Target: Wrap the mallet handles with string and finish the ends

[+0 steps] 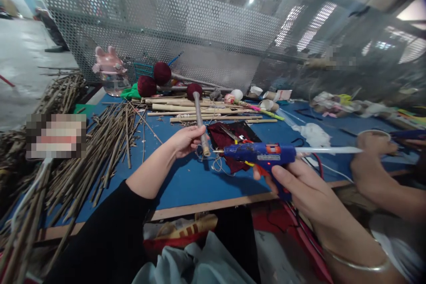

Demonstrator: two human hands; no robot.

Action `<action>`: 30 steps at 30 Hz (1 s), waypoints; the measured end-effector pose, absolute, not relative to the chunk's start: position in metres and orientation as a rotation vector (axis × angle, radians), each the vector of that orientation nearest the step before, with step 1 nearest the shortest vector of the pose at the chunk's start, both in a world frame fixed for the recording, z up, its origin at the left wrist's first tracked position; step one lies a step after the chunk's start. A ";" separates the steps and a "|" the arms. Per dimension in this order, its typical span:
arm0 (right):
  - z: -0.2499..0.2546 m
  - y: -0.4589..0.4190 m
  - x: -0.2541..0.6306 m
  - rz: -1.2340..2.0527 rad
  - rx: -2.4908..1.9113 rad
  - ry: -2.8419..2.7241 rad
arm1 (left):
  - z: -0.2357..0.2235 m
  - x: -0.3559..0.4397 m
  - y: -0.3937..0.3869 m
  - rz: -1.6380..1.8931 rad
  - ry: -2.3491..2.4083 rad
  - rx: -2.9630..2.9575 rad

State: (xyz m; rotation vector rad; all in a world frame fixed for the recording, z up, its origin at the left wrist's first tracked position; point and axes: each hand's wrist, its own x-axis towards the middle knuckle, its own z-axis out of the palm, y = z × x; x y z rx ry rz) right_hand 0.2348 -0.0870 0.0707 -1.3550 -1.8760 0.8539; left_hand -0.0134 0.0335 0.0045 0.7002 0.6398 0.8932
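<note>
My left hand grips a grey stick near its lower end, and a dark red ball tops the stick's far end. Thin cord hangs loose by the lower end. In my right hand is a blue hot glue gun, my fingers around its handle and orange trigger. A long white glue stick juts from its back. The nozzle points left at the stick's lower end, a small gap away. Behind the gun lie dark red cloth and scissors, partly hidden.
Many thin twigs cover the table's left side. Two more dark red balls and pale sticks lie at the back, before a perforated metal screen. A pink-lidded jar stands back left. Another person's hand works at right.
</note>
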 end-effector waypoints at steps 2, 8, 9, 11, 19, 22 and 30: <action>0.072 -0.084 0.233 0.905 -1.335 -1.937 | 0.002 -0.012 0.034 0.879 0.683 0.741; 0.074 -0.080 0.226 0.886 -1.374 -2.007 | 0.000 -0.012 0.033 0.843 0.709 0.785; 0.073 -0.080 0.225 0.897 -1.379 -2.008 | 0.000 -0.012 0.034 0.851 0.699 0.780; 0.072 -0.080 0.225 0.903 -1.388 -2.008 | -0.001 -0.013 0.035 0.869 0.681 0.771; 0.066 -0.078 0.228 0.899 -1.406 -1.981 | -0.004 -0.016 0.037 0.857 0.640 0.789; 0.063 -0.078 0.232 0.901 -1.433 -1.955 | -0.004 -0.016 0.036 0.852 0.647 0.787; 0.058 -0.080 0.240 0.866 -1.499 -1.930 | -0.001 -0.016 0.035 0.862 0.647 0.752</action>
